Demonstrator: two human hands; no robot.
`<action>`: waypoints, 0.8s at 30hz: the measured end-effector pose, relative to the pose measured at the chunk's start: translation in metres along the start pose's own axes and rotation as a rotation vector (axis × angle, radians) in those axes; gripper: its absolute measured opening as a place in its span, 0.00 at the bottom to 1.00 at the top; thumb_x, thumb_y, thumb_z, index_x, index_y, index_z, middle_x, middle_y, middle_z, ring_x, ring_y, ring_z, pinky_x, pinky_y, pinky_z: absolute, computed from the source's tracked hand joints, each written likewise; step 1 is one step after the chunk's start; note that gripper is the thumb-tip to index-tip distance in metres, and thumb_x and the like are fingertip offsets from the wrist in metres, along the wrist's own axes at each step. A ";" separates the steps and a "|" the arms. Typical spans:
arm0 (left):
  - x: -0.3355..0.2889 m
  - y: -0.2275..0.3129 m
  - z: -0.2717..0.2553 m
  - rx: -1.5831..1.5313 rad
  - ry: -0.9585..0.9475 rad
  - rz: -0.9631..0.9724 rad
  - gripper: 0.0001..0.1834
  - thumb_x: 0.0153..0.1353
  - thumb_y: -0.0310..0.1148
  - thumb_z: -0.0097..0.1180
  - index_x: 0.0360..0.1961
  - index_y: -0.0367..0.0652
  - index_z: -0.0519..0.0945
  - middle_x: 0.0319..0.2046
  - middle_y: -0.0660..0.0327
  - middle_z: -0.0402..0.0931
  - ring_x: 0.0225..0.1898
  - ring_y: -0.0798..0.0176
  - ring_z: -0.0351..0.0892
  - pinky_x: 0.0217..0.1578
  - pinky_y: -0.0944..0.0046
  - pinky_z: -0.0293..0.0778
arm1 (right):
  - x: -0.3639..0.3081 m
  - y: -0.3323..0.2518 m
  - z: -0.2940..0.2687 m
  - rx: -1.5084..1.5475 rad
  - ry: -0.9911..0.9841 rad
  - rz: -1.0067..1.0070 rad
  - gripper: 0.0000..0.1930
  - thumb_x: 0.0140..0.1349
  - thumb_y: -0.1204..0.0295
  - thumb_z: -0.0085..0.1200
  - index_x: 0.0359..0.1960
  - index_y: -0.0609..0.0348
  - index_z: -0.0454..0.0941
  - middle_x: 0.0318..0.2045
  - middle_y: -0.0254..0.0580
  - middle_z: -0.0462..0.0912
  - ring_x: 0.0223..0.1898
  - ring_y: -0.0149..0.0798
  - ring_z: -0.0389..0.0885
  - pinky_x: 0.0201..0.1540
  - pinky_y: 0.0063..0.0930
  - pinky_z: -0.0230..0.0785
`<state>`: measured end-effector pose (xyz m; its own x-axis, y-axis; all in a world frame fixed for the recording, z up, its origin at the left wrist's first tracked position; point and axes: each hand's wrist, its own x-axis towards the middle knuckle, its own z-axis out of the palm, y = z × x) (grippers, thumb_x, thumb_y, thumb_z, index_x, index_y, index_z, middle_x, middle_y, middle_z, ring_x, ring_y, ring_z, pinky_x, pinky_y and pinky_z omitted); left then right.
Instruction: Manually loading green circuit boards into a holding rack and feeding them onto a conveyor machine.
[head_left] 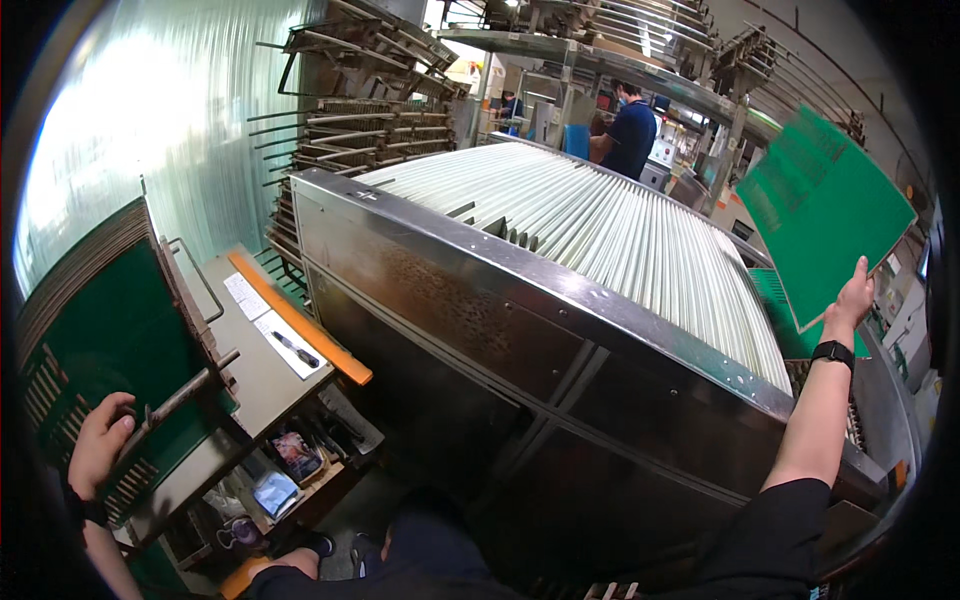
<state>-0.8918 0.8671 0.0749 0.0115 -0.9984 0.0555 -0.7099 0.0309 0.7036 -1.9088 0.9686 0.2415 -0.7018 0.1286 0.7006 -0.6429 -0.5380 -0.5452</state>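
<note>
My right hand (850, 298) grips the lower edge of a thin green circuit board (835, 215), raised and tilted at the right. Dark rows of markings run across its upper left part. Behind and below it, another green board (768, 285) shows in part at the end of the conveyor. At the far left my left hand (98, 445) is curled beside a metal bar of a rack (185, 400). What its fingers close on, if anything, is hidden. Large green boards (110, 310) stand on edge in that rack, packed close together.
A long metal-sided machine (450, 260) with a bed of white rods (560, 200) fills the middle. An orange rail (300, 320) edges the left bench, where a pen (295, 348) lies on paper. Empty racks (370, 130) stack behind; a person (632, 135) stands at the back.
</note>
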 end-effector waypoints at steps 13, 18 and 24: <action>0.003 -0.014 -0.015 0.283 0.540 0.342 0.20 0.67 0.33 0.60 0.58 0.38 0.78 0.52 0.53 0.79 0.54 0.57 0.78 0.58 0.59 0.72 | -0.197 -0.144 0.172 0.466 -0.392 0.280 0.27 0.74 0.57 0.55 0.68 0.58 0.69 0.66 0.45 0.75 0.64 0.46 0.75 0.65 0.44 0.70; -0.020 -0.002 -0.095 0.001 0.740 0.317 0.34 0.74 0.57 0.49 0.72 0.48 0.67 0.67 0.54 0.70 0.68 0.54 0.67 0.68 0.51 0.63 | -0.314 -0.233 0.246 1.135 -1.121 0.341 0.29 0.78 0.52 0.39 0.65 0.67 0.69 0.66 0.61 0.70 0.64 0.56 0.72 0.65 0.59 0.70; -0.081 -0.014 -0.173 -0.079 0.993 0.553 0.36 0.77 0.58 0.39 0.75 0.43 0.63 0.70 0.56 0.67 0.71 0.55 0.65 0.72 0.50 0.59 | -0.430 -0.291 0.317 1.242 -1.308 0.317 0.23 0.77 0.56 0.44 0.61 0.64 0.72 0.58 0.53 0.76 0.58 0.48 0.77 0.61 0.50 0.72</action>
<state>-0.7609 0.9556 0.1828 0.2883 -0.3693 0.8834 -0.7453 0.4927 0.4492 -1.3226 0.8058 0.2448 0.3160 -0.4192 0.8511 0.4513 -0.7227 -0.5235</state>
